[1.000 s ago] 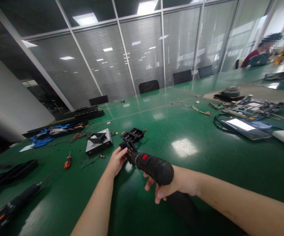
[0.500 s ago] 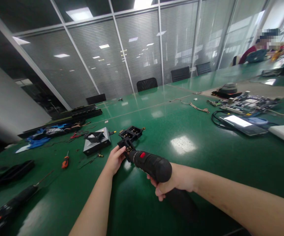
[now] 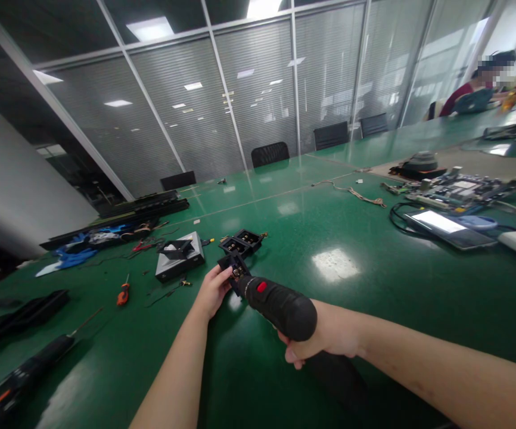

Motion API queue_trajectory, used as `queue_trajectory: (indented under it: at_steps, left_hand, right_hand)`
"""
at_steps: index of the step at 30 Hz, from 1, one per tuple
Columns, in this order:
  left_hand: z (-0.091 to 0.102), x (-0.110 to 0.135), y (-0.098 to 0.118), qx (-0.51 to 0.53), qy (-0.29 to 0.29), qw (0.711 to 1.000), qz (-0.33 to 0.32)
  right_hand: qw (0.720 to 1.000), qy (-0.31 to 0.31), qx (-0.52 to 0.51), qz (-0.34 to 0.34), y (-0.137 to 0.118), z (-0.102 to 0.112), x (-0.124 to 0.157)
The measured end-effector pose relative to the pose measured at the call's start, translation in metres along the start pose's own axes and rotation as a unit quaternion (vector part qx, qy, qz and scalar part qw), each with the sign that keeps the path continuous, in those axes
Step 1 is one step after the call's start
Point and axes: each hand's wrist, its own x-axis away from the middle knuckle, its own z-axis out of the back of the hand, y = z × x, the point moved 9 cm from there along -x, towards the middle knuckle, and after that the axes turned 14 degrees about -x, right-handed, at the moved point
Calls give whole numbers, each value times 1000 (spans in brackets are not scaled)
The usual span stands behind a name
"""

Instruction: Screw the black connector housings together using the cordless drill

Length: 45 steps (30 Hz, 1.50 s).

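My right hand (image 3: 323,339) is wrapped round a black electric screwdriver (image 3: 278,307) with a red button, its tip pointing away from me. The tip meets a small black part (image 3: 235,265) with brass contacts, which my left hand (image 3: 213,290) pinches just above the green table (image 3: 374,298). A second black part of the same kind (image 3: 241,241) lies on the table right behind it.
A grey box with a black bracket (image 3: 179,257), an orange screwdriver (image 3: 123,294) and dark tools lie to the left. A phone (image 3: 449,228), circuit boards (image 3: 461,187) and cables sit at the right. A seated person (image 3: 472,89) is far right.
My right hand's fingers have closed tighter round the screwdriver handle. The tool and the small part stay together at almost the same spot; the view shifted slightly.
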Motion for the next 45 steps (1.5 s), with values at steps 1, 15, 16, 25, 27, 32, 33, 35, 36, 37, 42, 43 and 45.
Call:
queue_trajectory:
  at_steps: [1,15,16,25,27,32,33,35,36,37,42,43,45]
  left_hand:
    - [0,0,0,1,0,1000,1]
    - [-4,3,5,-3,-2,1000,-6]
    - [-4,3,5,-4,-1,1000,-7]
    - [-2,2,2,0,-7,1000,-6]
    - [-2,2,2,2,-8,1000,-6]
    - [-2,3,3,4,-9,1000,-6]
    - [-2,3,3,4,-9,1000,-6]
    - [-1,3,2,4,-7,1000,-4]
    - [-1,3,2,4,-7,1000,-2]
    - [-1,3,2,4,-7,1000,-1]
    - [0,2,1,12,-4,1000,-1]
    - [0,2,0,12,-3,1000,0]
    - [1,2,0,11,0,1000,1]
  right_hand:
    - [1000,-1,2,2,-1,-1,1]
    - [1000,2,16,2,-1,0,0]
    - [1000,1,18,4,-1,1,0]
    - [1000,6,20,-5,6,6,-3]
    - [1000,10,22,-7,5,6,-3]
    - [1000,8,20,-7,3,3,-1]
    - [1000,8,21,-5,2,2,-1]
    - [1000,7,21,-3,2,1,-1]
    - [1000,9,21,-3,2,1,-1]
    - [1000,11,22,-4,1,1,-1]
    - [999,17,29,-7,1,2,-1]
    - [999,16,29,-6,1,3,-1]
    - [999,17,31,-4,3,4,-2]
